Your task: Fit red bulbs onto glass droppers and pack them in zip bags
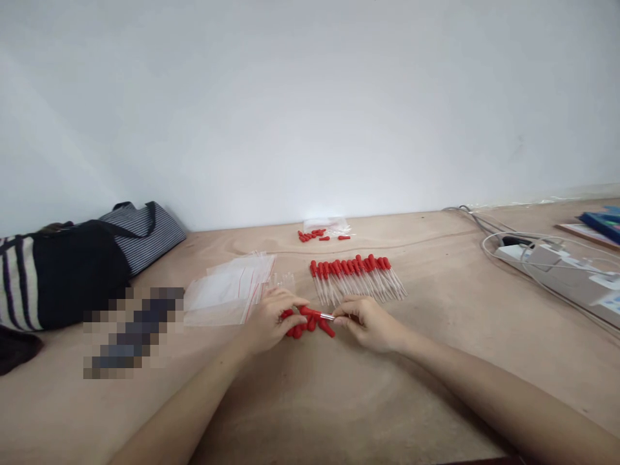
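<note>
Between my hands is a dropper made of a red rubber bulb (310,312) and a clear tube (327,316), joined end to end. My left hand (276,318) pinches the bulb, and my right hand (365,323) grips the tube at its other end. Loose red bulbs (327,329) lie on the table below the dropper, some partly behind my left fingers. Just beyond my right hand, a row of droppers (356,278) lies side by side, red bulbs pointing away. A few clear tubes (283,279) rest behind my left hand.
Clear zip bags (230,290) are spread at the left. More red bulbs (310,236) and a bag (327,225) lie near the wall. Dark and striped bags (72,271) stand at far left. A power strip (562,274) with cables and some books (603,225) occupy the right.
</note>
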`<state>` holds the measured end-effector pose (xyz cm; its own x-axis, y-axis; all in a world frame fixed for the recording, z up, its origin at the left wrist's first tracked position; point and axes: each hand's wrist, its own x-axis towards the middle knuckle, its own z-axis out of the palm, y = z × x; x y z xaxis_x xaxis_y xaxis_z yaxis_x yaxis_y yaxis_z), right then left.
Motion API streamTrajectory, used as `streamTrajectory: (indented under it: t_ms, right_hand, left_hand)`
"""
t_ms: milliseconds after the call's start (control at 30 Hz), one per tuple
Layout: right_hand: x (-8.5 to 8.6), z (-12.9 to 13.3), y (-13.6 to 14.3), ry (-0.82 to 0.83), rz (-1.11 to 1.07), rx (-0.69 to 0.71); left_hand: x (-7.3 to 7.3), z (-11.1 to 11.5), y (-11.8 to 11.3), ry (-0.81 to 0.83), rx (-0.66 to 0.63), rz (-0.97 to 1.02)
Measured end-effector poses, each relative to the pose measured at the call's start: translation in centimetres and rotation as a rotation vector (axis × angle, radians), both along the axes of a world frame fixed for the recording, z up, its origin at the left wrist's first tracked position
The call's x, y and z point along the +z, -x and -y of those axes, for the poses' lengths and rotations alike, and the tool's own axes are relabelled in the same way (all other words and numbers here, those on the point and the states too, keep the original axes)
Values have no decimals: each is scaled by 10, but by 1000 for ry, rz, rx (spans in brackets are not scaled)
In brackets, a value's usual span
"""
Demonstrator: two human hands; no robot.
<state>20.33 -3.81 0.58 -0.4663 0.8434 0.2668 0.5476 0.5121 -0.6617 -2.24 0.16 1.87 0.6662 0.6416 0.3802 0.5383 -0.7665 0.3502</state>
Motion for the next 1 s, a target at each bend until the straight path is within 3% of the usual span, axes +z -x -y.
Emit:
streamTrajectory:
  t_ms: [133, 233, 400, 533, 633, 767, 1000]
  right_hand:
    - [0, -24, 14, 81, -50, -161]
    - [0, -48, 34, 52, -8, -303]
    - [-1, -73, 68, 85, 115, -426]
    - [-4, -78, 80, 125, 248, -500]
    - [-4, -77, 80, 91, 342, -505]
    - [0, -68, 81, -4, 384, -470]
    - [9, -47, 106, -128, 383, -164]
  left_hand:
    - [18, -14, 35, 181, 205, -157]
    - [22, -18, 52, 351, 199, -231]
    - [19, -18, 57, 533, 270, -177]
    - [10, -24, 55, 558, 546, -76]
    - [-1, -28, 47, 530, 713, -19]
    - [-12, -31, 34, 452, 791, -71]
    - [-13, -32, 26, 448, 826, -181]
